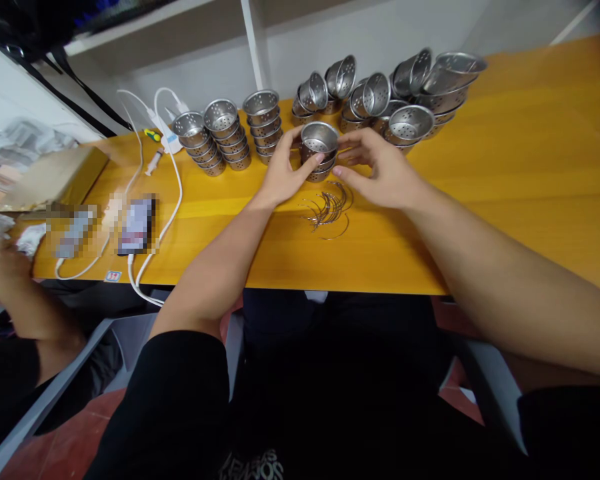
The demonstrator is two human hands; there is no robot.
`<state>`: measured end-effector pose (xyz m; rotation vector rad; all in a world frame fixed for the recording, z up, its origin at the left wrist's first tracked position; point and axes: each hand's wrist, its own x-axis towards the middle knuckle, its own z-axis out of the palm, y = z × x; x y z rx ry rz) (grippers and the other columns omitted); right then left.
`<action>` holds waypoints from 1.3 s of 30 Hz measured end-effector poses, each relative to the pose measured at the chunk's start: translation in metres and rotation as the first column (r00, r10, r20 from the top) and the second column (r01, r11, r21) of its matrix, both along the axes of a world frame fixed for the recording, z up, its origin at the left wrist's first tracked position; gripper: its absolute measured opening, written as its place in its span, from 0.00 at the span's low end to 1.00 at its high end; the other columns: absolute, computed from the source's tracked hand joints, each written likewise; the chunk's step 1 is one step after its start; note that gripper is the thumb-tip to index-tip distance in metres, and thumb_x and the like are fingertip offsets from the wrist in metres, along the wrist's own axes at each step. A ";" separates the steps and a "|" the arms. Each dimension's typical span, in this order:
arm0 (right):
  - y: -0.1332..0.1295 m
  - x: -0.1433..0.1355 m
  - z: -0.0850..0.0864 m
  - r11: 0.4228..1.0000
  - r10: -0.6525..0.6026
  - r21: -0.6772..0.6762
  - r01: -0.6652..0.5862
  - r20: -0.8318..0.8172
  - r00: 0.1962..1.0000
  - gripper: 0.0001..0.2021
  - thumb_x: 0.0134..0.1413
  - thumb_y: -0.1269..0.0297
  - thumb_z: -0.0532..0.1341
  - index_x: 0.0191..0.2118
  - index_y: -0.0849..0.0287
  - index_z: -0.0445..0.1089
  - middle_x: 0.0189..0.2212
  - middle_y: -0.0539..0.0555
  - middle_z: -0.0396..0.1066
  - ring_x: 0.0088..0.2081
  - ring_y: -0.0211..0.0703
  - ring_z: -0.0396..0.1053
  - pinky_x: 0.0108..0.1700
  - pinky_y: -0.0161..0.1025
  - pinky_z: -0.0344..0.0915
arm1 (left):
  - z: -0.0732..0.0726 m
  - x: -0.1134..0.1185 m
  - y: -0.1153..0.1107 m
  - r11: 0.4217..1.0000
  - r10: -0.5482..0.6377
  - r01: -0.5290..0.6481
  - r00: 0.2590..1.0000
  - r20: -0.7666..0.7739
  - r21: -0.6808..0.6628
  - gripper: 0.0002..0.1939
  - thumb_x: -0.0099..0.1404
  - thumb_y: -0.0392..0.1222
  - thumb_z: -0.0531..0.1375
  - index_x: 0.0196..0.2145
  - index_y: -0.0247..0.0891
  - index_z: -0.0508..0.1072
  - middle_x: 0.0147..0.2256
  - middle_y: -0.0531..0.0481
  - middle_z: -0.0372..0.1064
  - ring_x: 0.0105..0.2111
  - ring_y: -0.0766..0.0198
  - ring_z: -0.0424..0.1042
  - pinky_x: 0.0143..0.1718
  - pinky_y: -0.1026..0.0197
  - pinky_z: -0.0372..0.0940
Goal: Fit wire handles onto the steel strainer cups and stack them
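Observation:
A short stack of perforated metal cups [320,138] stands on the yellow table in front of me. My left hand [286,170] is closed around its left side, thumb across the front and fingers behind. On the other side, my right hand [375,167] is open, thumb and fingers apart; its fingertips are close to the stack, and I cannot tell if they touch it. Just below lies a loose pile of thin curved metal wires [330,208]. Three taller stacks of the same cups [261,123] stand to the left.
Behind my right hand are more cups [413,123], some tilted on others. On the left, white cables run by a phone [137,227], another phone [76,233], a small syringe [154,162] and a cardboard box [55,177]. Another person's hand [3,263] is at far left.

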<state>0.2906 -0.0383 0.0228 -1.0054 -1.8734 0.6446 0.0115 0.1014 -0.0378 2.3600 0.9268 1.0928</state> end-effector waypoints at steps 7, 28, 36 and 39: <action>0.004 0.008 -0.005 0.996 -0.046 0.077 0.044 0.036 0.998 0.38 0.78 0.23 0.76 0.77 0.41 0.84 0.75 0.64 0.83 0.67 0.77 0.86 0.73 0.80 0.85 | 0.002 -0.004 -0.002 0.998 -0.026 0.030 0.997 0.068 -0.060 0.58 0.77 0.95 0.64 0.82 0.46 0.74 0.80 0.29 0.79 0.81 0.32 0.79 0.91 0.25 0.67; 0.020 0.012 -0.026 0.998 0.014 0.065 -0.012 -0.029 0.999 0.50 0.71 0.12 0.76 0.85 0.34 0.80 0.85 0.54 0.77 0.75 0.84 0.84 0.82 0.87 0.79 | -0.012 0.002 0.012 0.997 -0.057 0.060 0.996 0.063 -0.058 0.54 0.81 0.91 0.65 0.81 0.44 0.74 0.78 0.29 0.79 0.79 0.35 0.80 0.89 0.29 0.71; 0.014 0.007 -0.017 0.998 0.035 0.048 -0.037 0.044 0.998 0.57 0.69 0.18 0.80 0.93 0.36 0.70 0.91 0.57 0.68 0.85 0.88 0.72 0.86 0.88 0.73 | -0.022 0.009 0.015 0.995 0.073 -0.076 0.996 -0.049 -0.059 0.53 0.87 0.78 0.66 0.92 0.45 0.59 0.89 0.28 0.62 0.93 0.34 0.60 0.98 0.32 0.54; 0.005 0.015 0.004 0.989 -0.110 0.111 0.095 0.138 0.984 0.46 0.76 0.30 0.79 0.89 0.37 0.72 0.87 0.62 0.72 0.80 0.82 0.77 0.85 0.80 0.75 | -0.024 0.012 0.011 0.988 0.146 -0.147 0.989 -0.037 -0.048 0.60 0.90 0.65 0.67 0.98 0.48 0.36 0.96 0.32 0.44 0.98 0.36 0.46 1.00 0.31 0.48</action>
